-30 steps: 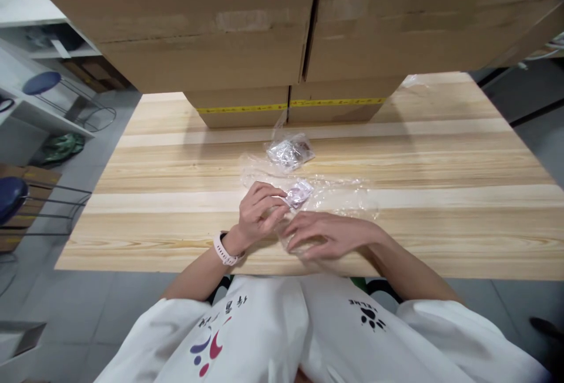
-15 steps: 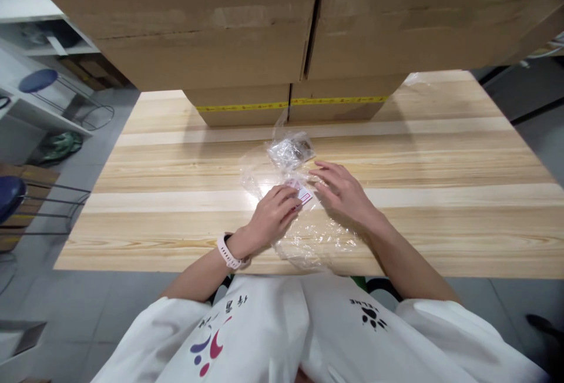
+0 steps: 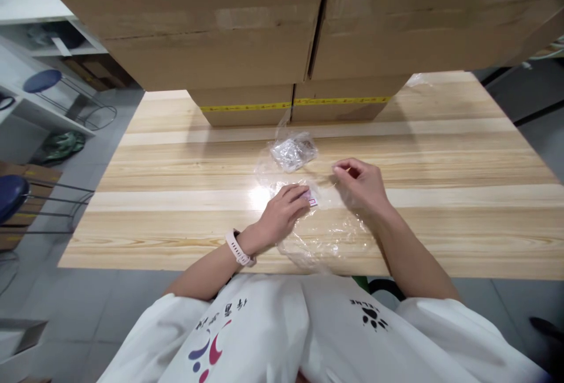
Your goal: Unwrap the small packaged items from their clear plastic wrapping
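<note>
A clear plastic bag [image 3: 328, 233] lies crumpled on the wooden table [image 3: 440, 195] in front of me. My left hand [image 3: 284, 214], with a pale watch at the wrist, presses a small packet with a pink-and-white label [image 3: 311, 198] down at the bag's upper edge. My right hand [image 3: 362, 183] sits just right of it, thumb and fingers pinched on the clear film of the bag. Farther back lies a small clear pouch [image 3: 292, 151] holding crinkled shiny contents.
Large cardboard boxes [image 3: 273, 24] are stacked at the table's far side, with yellow tape on the lower ones. Left of the table stand blue stools [image 3: 42, 82] and white shelving [image 3: 26, 107]. The table's near edge runs just before my white shirt.
My right hand moved from the near edge up to the bag's right side and pinched the film. My left hand pushed the labelled packet slightly right and flattened over it.
</note>
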`<state>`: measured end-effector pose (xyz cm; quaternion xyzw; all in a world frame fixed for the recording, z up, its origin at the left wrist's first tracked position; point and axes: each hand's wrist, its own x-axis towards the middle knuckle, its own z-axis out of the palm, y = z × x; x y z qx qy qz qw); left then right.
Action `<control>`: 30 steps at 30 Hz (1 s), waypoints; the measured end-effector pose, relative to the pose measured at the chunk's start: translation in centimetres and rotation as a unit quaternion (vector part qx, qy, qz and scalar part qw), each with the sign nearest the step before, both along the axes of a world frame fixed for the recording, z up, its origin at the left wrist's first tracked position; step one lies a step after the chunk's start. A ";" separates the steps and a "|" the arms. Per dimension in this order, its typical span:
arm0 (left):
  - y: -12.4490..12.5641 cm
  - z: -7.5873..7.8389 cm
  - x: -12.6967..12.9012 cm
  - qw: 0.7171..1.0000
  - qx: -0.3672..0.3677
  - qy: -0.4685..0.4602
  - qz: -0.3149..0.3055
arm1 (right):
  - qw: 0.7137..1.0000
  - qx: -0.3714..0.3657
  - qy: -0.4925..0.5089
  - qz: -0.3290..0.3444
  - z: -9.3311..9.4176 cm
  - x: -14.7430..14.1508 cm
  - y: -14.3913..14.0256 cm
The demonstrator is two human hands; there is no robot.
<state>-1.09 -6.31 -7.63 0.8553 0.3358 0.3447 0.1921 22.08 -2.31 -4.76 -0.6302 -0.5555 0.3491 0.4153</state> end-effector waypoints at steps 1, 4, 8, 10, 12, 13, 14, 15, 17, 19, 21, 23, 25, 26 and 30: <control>0.0 0.1 -0.1 1.000 0.002 0.001 -0.007 | 0.999 -0.010 0.031 -0.031 0.0 0.8 0.4; -0.1 0.2 -0.3 1.000 0.005 0.003 -0.013 | 0.991 0.013 0.048 -0.125 -0.3 3.9 1.9; -0.1 0.5 -0.3 1.000 0.007 0.002 -0.015 | 0.997 0.036 -0.003 -0.061 -0.6 5.8 2.2; -0.1 0.7 -0.2 1.000 0.007 0.006 -0.014 | 0.999 0.007 -0.016 0.051 -0.6 4.8 1.5; -0.1 0.9 -0.2 1.000 0.006 0.009 -0.010 | 0.994 -0.028 -0.018 0.105 -0.5 3.5 0.9; -0.1 1.0 -0.2 1.000 0.007 0.010 -0.008 | 0.995 -0.038 -0.004 0.095 -0.5 3.0 0.8; -0.1 1.0 -0.3 1.000 0.009 0.010 -0.008 | 0.997 -0.039 0.018 0.066 -0.6 2.9 0.9; -0.1 1.0 -0.3 1.000 0.011 0.010 -0.010 | 0.998 -0.030 0.041 0.023 -0.6 3.2 1.1; -0.2 1.1 -0.4 1.000 0.015 0.011 -0.019 | 0.995 0.007 0.065 -0.073 -0.9 4.6 1.9; -0.2 1.2 -0.5 0.999 0.012 0.014 -0.027 | 0.989 0.031 0.046 -0.137 -1.0 6.5 2.7; -0.3 1.2 -0.5 0.999 0.003 0.019 -0.029 | 0.983 0.052 -0.010 -0.177 -0.9 7.9 3.1; -0.3 1.2 -0.6 0.999 -0.002 0.022 -0.029 | 0.972 0.100 -0.082 -0.196 -0.2 8.0 2.8; -0.3 1.1 -0.5 0.999 -0.005 0.016 -0.032 | 0.970 0.135 -0.109 -0.168 0.9 6.8 2.0; -0.3 1.0 -0.5 0.999 -0.010 0.006 -0.030 | 0.980 0.126 -0.102 -0.116 1.5 6.0 1.4; -0.3 0.8 -0.3 0.990 -0.097 -0.102 0.029 | 0.969 -0.022 -0.066 0.237 2.8 2.2 -0.7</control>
